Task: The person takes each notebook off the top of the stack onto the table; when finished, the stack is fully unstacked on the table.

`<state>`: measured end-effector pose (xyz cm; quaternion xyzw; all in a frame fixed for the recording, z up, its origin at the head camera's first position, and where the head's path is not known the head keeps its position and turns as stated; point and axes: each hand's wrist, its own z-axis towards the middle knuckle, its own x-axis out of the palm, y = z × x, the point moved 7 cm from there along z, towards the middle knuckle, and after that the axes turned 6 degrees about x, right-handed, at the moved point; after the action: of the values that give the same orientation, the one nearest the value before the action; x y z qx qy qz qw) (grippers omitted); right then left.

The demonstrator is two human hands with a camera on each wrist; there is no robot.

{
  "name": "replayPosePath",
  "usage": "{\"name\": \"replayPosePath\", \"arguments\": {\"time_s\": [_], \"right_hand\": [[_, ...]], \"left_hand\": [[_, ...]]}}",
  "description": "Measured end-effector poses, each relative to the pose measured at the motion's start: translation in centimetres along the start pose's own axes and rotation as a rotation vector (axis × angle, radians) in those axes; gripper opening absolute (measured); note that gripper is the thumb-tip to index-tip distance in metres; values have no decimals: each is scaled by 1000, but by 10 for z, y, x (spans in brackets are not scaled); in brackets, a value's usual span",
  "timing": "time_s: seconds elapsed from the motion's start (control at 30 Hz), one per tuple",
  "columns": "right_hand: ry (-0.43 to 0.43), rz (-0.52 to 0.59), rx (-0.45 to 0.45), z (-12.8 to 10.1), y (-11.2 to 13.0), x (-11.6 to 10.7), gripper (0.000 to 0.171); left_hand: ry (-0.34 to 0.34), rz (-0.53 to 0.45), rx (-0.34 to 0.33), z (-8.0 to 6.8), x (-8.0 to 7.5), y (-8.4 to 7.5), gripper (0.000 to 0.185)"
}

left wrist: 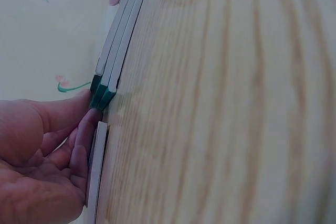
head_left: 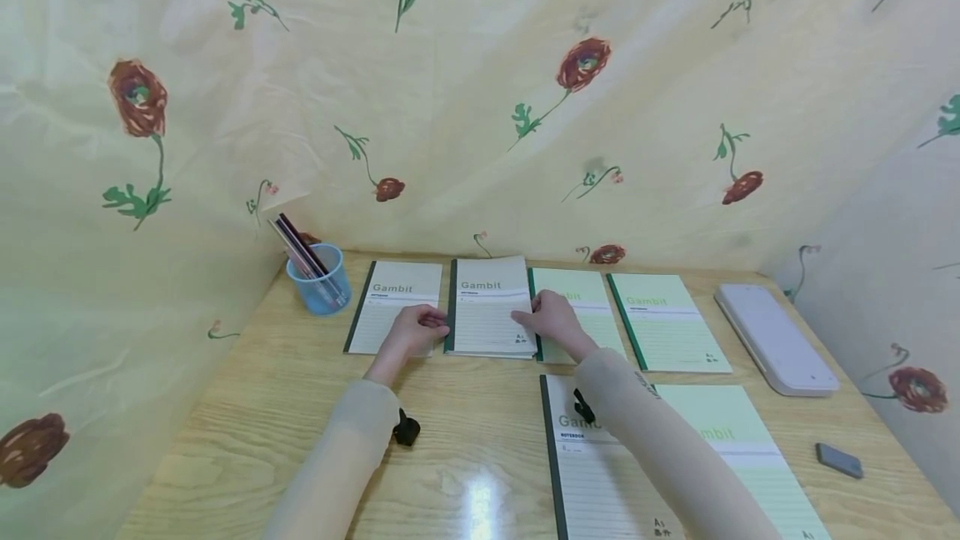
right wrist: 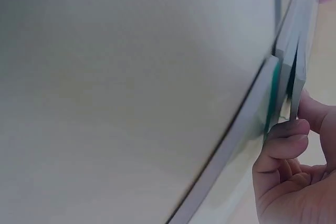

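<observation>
A small stack of white-covered Gambit notebooks [head_left: 491, 319] with dark spines lies at the back of the table, seen edge-on in the left wrist view. My left hand [head_left: 415, 330] is at the stack's left side, its thumb and curled fingers [left wrist: 81, 148] meeting at the spine of the top notebook [left wrist: 105, 51]. On the opposite side, my right hand [head_left: 555, 322] pinches the top notebook's right edge between thumb and fingers [right wrist: 283, 142]. That edge is raised slightly off the notebooks below. Under my left hand lies another white notebook [head_left: 401, 282]. A pale green notebook [head_left: 570, 282] lies under my right hand.
Another green notebook [head_left: 667, 323] lies further right, beside a white flat case [head_left: 776, 340]. Larger white [head_left: 592, 482] and green [head_left: 750, 457] notebooks lie nearer, partly behind my right sleeve. A blue cup [head_left: 321, 282] of pencils stands back left; a small grey block [head_left: 838, 460] lies front right.
</observation>
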<state>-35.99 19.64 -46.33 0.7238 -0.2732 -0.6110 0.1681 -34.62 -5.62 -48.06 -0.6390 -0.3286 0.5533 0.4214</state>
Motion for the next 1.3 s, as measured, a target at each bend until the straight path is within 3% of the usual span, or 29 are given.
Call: {"name": "replayPosePath", "arguments": {"time_s": [0.13,0.4,0.57,0.97,1.3], "right_hand": [[19,47,-3,0,-3,-4,33],[132,312,31,-9,-11,-11,32],[157,412,69,-22,-14,-13,25],[186,592,116,-80,-23,-9,30],[223,653,134,-137,-27,9,26]], "left_hand": [[1,5,5,-1,0,0,24],[1,7,-12,0,0,3,24],[2,12,-14,-1,1,4,24],[20,9,-1,1,2,1,25],[20,6,9,0,1,1,26]]}}
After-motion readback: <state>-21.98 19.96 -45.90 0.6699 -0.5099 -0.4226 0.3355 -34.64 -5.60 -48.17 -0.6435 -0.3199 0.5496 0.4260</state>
